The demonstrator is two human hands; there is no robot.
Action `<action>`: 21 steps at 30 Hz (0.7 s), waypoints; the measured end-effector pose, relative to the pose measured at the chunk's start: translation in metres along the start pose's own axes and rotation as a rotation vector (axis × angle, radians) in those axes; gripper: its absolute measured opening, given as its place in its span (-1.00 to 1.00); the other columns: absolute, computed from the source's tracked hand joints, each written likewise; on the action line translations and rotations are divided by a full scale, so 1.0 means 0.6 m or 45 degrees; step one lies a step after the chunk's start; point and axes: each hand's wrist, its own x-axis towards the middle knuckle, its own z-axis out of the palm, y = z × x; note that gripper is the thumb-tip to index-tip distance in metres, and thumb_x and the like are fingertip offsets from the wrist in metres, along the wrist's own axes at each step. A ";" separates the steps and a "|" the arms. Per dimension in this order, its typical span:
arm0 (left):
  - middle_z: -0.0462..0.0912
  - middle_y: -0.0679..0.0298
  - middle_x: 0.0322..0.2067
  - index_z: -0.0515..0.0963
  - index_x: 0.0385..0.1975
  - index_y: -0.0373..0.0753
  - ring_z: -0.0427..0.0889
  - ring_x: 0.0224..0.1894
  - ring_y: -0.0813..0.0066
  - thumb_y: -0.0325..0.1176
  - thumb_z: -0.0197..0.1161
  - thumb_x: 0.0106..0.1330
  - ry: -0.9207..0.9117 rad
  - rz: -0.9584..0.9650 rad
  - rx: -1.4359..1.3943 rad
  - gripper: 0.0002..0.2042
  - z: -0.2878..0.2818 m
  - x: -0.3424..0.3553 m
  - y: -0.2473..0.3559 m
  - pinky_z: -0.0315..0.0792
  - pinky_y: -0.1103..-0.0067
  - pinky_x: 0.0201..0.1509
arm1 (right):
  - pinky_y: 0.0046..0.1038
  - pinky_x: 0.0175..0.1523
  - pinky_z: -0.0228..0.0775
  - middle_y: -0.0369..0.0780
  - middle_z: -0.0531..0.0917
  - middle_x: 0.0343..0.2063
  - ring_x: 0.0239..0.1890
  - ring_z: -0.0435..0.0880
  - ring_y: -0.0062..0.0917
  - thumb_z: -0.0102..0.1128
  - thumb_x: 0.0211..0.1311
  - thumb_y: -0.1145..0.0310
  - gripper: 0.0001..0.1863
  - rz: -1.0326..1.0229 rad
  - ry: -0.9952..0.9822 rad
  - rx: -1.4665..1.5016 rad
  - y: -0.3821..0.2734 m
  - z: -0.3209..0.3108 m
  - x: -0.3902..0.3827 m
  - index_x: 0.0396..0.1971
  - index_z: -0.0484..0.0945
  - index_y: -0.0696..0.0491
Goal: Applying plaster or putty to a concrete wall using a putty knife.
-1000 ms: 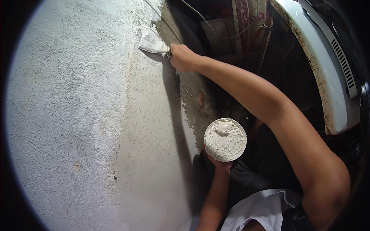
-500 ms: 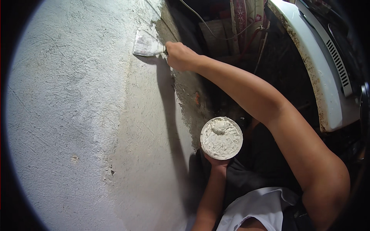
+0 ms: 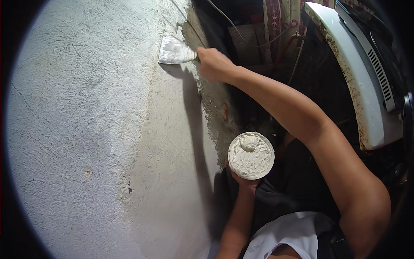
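Note:
My right hand [image 3: 214, 64] is closed round the handle of a putty knife [image 3: 174, 51], whose wide blade is smeared with white filler and lies at the wall's surface near the top. Below, my left hand [image 3: 246, 179] supports a round tub [image 3: 251, 155] from underneath and the side; most of its fingers are hidden. Pale, thick filler fills the tub almost to the rim, with a scooped hollow near its far edge. The wall [image 3: 86, 121] is rough and whitish at left, with a smoother greyish band [image 3: 168, 142] nearer to me.
Bare grey-brown plaster [image 3: 211, 103] shows along the wall's right edge. At upper right stands a white, rust-edged appliance [image 3: 366, 95] with a slotted vent. A thin cable [image 3: 233, 30] hangs before patterned cloth [image 3: 276, 26] at the back. A small chip [image 3: 129, 190] marks the wall.
The putty knife and my right hand sit slightly farther right in the picture, but the whole view has shifted that way too. Both hands keep their holds.

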 end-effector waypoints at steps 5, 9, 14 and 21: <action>0.22 0.15 0.51 0.17 0.55 0.00 0.29 0.49 -0.05 0.46 -0.18 0.41 0.013 0.046 0.049 -0.15 0.010 -0.001 0.001 0.29 -0.01 0.50 | -0.02 0.03 0.50 0.21 0.68 -0.18 0.00 0.67 0.12 0.01 0.15 0.53 -0.77 0.080 -0.182 -0.063 0.017 -0.006 -0.001 -0.22 0.54 0.30; 0.24 0.13 0.50 0.21 0.53 -0.04 0.30 0.49 -0.05 0.42 -0.24 0.44 0.012 0.048 0.060 -0.17 0.026 -0.010 -0.002 0.29 0.01 0.51 | -0.01 0.02 0.50 0.21 0.68 -0.17 0.00 0.66 0.12 0.02 0.16 0.53 -0.77 0.042 -0.064 -0.003 0.026 -0.019 -0.017 -0.22 0.54 0.28; 0.27 0.11 0.49 0.25 0.51 -0.10 0.30 0.48 -0.06 0.37 -0.27 0.47 0.083 0.083 0.063 -0.20 0.021 -0.002 -0.007 0.26 0.02 0.53 | -0.02 0.03 0.53 0.22 0.69 -0.21 -0.02 0.67 0.15 0.07 0.13 0.50 -0.75 0.078 0.070 0.088 -0.013 -0.014 0.015 -0.23 0.56 0.32; 0.22 0.14 0.52 0.18 0.55 -0.01 0.27 0.50 -0.05 0.48 -0.17 0.38 -0.002 0.063 0.055 -0.12 0.002 0.007 -0.006 0.24 -0.01 0.53 | 0.01 -0.02 0.47 0.27 0.63 -0.34 -0.11 0.62 0.26 0.10 0.06 0.51 -0.80 -0.033 -0.112 0.080 0.007 0.025 -0.037 -0.35 0.48 0.34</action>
